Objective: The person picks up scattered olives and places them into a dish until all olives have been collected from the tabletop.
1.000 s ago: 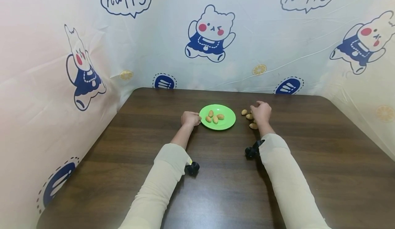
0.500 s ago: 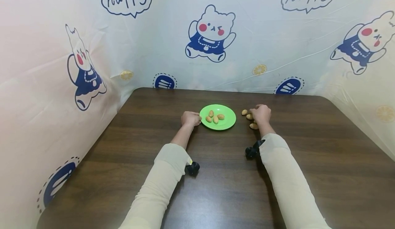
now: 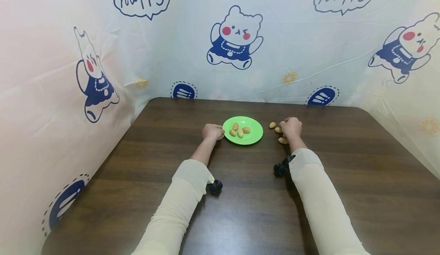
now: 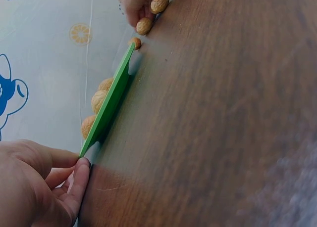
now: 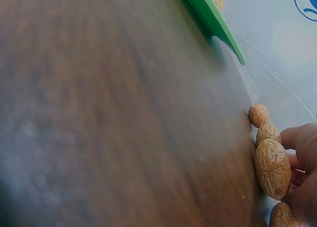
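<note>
At the far middle of the table lies a round green plate [image 3: 254, 137] with several tan walnuts [image 3: 246, 130] on it. My left hand [image 3: 213, 132] pinches the plate's left rim; in the left wrist view the thumb and fingers [image 4: 69, 159] meet at its edge. To the right of the plate, my right hand [image 3: 292, 127] reaches down with bent fingers into a loose group of walnuts [image 3: 283, 141]. In the right wrist view its fingers [image 5: 292, 135] are behind a wrinkled oval walnut [image 5: 273, 169], which hides whether they pinch one.
The dark wooden table [image 3: 247, 209] has its far edge just behind the plate. A pale printed curtain [image 3: 237, 83] hangs along the back and sides. A small black camera [image 3: 214, 187] juts from the left wrist, and another black camera [image 3: 281, 168] from the right.
My right hand has come down among the loose walnuts, and its fingers have drawn closer together. The left hand and plate have stayed in place.
</note>
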The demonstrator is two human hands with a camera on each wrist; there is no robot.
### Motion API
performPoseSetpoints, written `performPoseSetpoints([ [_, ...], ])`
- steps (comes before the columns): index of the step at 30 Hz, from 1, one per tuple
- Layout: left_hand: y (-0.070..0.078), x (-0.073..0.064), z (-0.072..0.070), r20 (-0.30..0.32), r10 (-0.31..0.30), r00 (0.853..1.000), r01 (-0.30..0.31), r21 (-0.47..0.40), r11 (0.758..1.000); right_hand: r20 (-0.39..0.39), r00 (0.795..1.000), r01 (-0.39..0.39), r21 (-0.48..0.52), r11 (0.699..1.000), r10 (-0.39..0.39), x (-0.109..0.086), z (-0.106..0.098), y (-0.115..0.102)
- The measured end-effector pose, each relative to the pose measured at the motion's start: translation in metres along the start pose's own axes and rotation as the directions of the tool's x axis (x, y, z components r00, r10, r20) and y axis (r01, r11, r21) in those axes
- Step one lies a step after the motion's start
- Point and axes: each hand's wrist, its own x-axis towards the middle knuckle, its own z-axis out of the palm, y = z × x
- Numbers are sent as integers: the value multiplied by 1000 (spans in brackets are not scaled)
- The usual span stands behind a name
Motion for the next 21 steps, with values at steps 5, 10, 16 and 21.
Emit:
performPoseSetpoints([
  [5, 0, 1, 0, 1, 3, 1000, -3, 7, 1000, -1, 1000, 5, -11, 1000, -5, 0, -1, 0],
  [10, 0, 0, 0, -1, 8, 1000, -8, 8, 1000, -7, 1000, 3, -15, 1000, -3, -1, -1, -1],
  [16, 1, 0, 0, -3, 1, 1000, -1, 17, 1000, -16, 1000, 4, -22, 1000, -5, -1, -1, -1],
  [21, 0, 1, 1, -1, -5, 1000, 5, 9, 1000, -29, 1000, 5, -27, 1000, -6, -1, 0, -1],
])
